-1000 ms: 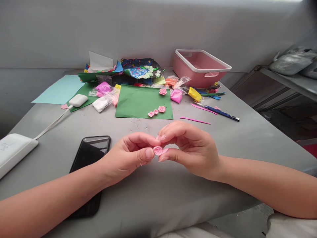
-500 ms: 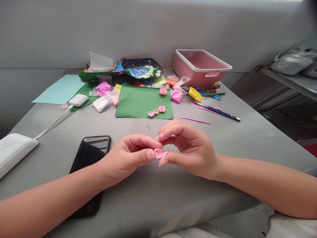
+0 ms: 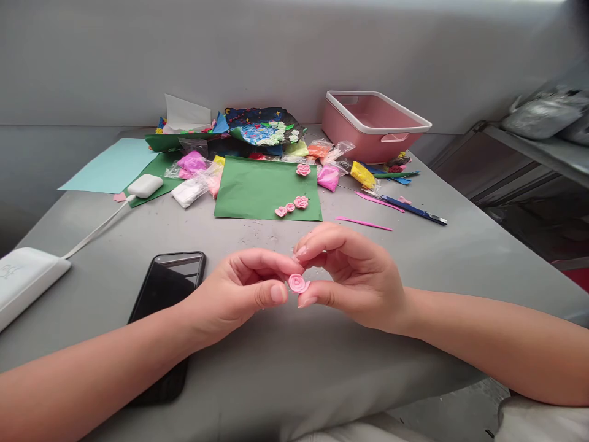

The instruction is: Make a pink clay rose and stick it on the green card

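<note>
Between the fingertips of both hands is a small pink clay rose (image 3: 297, 283), its spiral centre facing me and a petal edge at its right side. My left hand (image 3: 251, 285) pinches it from the left with thumb and fingers. From the right, my right hand (image 3: 354, 276) holds the petal side, thumb below and curled index finger above. Beyond them a green sheet (image 3: 257, 190) lies on the table, bearing several pink clay flowers (image 3: 301, 202) along its right part.
A black phone (image 3: 170, 276) lies partly under my left forearm. At the left are a white power bank (image 3: 27, 282) and earbud case (image 3: 145, 186). Pink tools (image 3: 363, 223), a blue cutter (image 3: 414, 210), bagged clay (image 3: 328, 177) and a pink basket (image 3: 372, 132) stand beyond.
The rose has turned slightly and moved a little right, so its petal edge lies closer against it. Both hands stay nearly in place.
</note>
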Demonstrator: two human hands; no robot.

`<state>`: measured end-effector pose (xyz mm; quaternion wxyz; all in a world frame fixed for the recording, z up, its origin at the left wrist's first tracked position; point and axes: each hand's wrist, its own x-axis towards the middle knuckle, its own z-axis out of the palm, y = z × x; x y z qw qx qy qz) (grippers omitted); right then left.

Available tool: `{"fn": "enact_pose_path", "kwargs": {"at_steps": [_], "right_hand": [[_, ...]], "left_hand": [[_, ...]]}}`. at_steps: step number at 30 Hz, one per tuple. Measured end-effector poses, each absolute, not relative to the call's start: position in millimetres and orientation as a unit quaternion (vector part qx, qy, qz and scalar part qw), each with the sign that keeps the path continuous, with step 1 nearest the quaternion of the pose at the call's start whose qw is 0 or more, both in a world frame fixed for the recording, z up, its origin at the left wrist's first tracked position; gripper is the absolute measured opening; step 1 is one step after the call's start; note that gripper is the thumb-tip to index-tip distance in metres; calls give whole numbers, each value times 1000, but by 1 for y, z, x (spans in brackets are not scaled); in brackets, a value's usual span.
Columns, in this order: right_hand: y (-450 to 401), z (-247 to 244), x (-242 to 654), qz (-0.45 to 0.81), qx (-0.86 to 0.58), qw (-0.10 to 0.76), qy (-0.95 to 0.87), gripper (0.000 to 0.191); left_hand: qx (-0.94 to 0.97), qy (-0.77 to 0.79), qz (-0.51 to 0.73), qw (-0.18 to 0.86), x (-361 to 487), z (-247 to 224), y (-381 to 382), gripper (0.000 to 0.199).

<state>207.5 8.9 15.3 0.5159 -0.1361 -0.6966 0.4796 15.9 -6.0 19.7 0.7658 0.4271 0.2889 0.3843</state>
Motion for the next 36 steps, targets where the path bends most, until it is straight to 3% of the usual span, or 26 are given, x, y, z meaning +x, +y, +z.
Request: {"fn": "enact_pose_path", "kwargs": {"at_steps": [4,32,36], "right_hand": [[8,15,207,472,-136,518,-700,35],[14,16,211,386,-127,516,-755,31],[16,14,211,277,-146,536,-784,30]], "left_hand": [[431,311,375,759,15,20,-6,20],[447,270,345,780,15,24,-7,6],[380,300,384,786,18,24,-7,11]]}}
